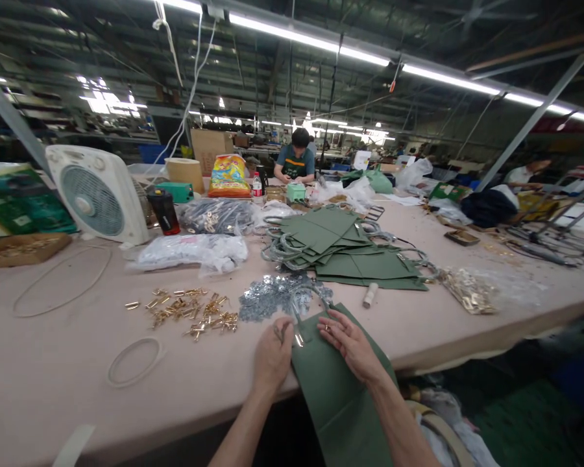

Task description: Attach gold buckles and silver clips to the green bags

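A dark green panel [343, 383] with a grey rope handle [296, 305] hangs over the table's front edge between my arms. A gold metal fitting [298, 339] sits at the handle's base. Left of it, my left hand [272, 355] is closed in a pinch by the panel's edge; what it grips is hidden. My right hand [349, 344] rests over the panel, its fingers curled on a small gold fitting [327, 328]. Just beyond lie a heap of thin silver metal plates [267, 297] and, to the left, scattered gold fittings [189, 308].
Behind the plates, green panels with rope handles [331, 240] are stacked. A wooden stub [370, 295] stands right, near a bag of metal pieces [470, 290]. Left are a tape ring [133, 360] and a white fan [95, 194]. A person [296, 159] works across the table.
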The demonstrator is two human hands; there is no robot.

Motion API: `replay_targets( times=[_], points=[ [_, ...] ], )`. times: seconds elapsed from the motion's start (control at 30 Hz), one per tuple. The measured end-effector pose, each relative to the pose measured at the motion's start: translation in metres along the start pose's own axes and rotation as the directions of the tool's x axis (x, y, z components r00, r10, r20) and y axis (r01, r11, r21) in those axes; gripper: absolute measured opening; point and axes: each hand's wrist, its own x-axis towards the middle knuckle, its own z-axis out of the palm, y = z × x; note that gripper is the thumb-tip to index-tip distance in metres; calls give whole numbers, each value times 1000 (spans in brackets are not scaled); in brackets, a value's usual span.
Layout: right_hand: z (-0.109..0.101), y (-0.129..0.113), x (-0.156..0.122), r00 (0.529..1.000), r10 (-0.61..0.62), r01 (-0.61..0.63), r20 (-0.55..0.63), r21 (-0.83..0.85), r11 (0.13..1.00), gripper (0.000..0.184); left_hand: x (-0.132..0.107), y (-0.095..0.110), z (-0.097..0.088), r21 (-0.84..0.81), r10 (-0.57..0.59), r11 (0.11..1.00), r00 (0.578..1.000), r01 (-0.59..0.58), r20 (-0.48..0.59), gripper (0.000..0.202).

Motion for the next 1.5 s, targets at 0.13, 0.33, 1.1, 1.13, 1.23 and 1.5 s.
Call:
replay_targets(
  times=[0.13,0.33,1.1,1.13,1.23,1.5],
  points=[
    [-7,-1,-4,1000,-18,19,9,-126,992,46,-2,-2,4,25,10,1000,1000,-9,-28,24],
    [-20,-7,-3,986,-162,155,31,-508,847,43,-3,-2,6,19,38,999,989,-35,-143,23],
    [-44,-1,19,938,-286,135,-196,-554,821,55,19,41,5,83,294,955,949,-286,-115,27],
    [-47,0,20,932,-279,125,-230,-519,845,56,25,48,7,105,333,939,941,-326,-54,29],
    [-54,3,23,908,-289,122,-304,-468,875,60,46,62,19,180,390,889,903,-420,181,36],
    [-53,-3,19,898,-335,128,-287,-557,821,55,89,62,78,291,387,750,751,-594,535,29]
  ],
)
